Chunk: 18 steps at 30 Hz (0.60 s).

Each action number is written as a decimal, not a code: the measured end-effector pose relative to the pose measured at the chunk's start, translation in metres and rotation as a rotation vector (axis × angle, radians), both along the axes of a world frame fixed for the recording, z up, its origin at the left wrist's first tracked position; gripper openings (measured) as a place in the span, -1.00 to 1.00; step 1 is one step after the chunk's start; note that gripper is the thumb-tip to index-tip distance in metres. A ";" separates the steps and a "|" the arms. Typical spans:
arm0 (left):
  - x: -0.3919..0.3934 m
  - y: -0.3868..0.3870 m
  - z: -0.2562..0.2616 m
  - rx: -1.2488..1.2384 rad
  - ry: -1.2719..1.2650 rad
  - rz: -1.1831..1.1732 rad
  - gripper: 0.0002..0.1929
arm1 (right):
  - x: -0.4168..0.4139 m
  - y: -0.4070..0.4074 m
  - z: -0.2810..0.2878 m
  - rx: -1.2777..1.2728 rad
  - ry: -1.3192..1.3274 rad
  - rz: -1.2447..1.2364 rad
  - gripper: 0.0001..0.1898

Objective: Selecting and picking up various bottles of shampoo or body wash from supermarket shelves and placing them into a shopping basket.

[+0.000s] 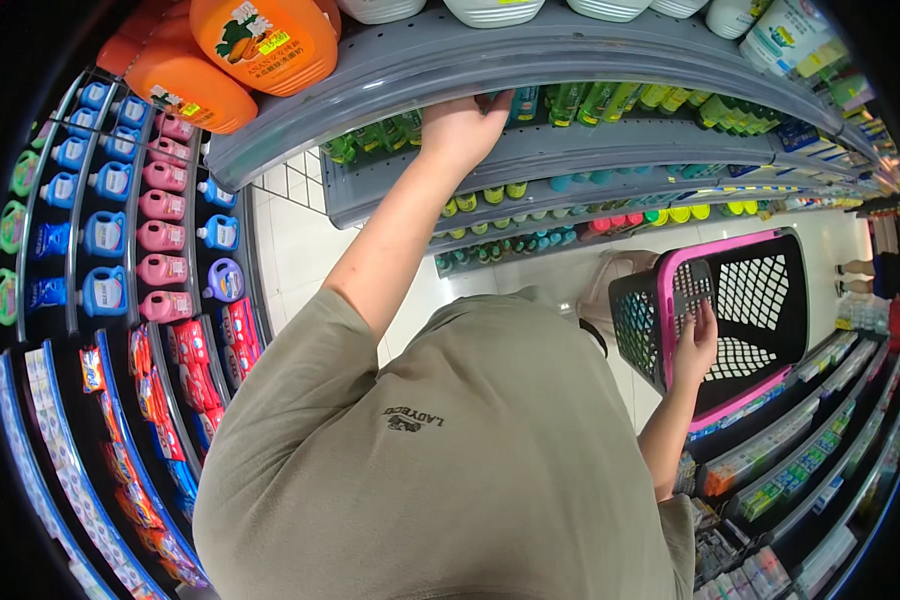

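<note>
My left hand point(461, 127) reaches in under the front lip of the upper shelf point(450, 64), level with a row of bottles. Its thumb points toward a blue-teal bottle point(525, 103); the other fingers are hidden by the lip, so any hold on a bottle cannot be made out. Green bottles point(570, 103) stand to the right of that hand, and more green bottles point(390, 133) to its left. Off to my right side, my right hand point(697, 346) has its fingers at the dark handle of a black plastic shopping basket point(776, 259) with a pink rim, whose visible inside holds nothing.
Large orange pump-type bottles point(270, 45) with price stickers stand at the upper shelf's left end. A wire rack point(292, 184) juts out below. Detergent jugs point(105, 232) fill shelving on the left. Packaged goods point(765, 450) line shelves at lower right. Another person's legs point(859, 277) show far right.
</note>
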State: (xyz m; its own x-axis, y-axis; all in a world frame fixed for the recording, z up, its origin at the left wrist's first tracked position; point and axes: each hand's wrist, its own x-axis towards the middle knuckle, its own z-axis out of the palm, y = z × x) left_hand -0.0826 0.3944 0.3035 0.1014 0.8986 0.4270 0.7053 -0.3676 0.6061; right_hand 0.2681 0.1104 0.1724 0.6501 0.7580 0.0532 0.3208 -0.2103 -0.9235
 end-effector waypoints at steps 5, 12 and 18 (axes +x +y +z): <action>-0.006 -0.012 -0.005 0.009 -0.099 -0.087 -0.73 | -0.023 0.001 0.018 -0.005 -0.030 -0.007 -0.58; -0.022 -0.059 0.004 0.129 -0.409 -0.356 -0.66 | -0.077 0.012 0.063 0.032 -0.117 0.075 -0.64; -0.022 -0.096 0.018 -0.416 -1.030 -0.591 -0.67 | -0.139 0.034 0.093 0.116 0.306 0.462 -0.61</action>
State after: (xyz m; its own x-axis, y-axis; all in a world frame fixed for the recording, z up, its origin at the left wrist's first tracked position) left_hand -0.1044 0.2980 0.3214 0.3220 0.9150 0.2430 -0.3703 -0.1145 0.9218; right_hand 0.1291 0.1443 0.2657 0.2515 0.9678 0.0146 0.0698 -0.0031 -0.9976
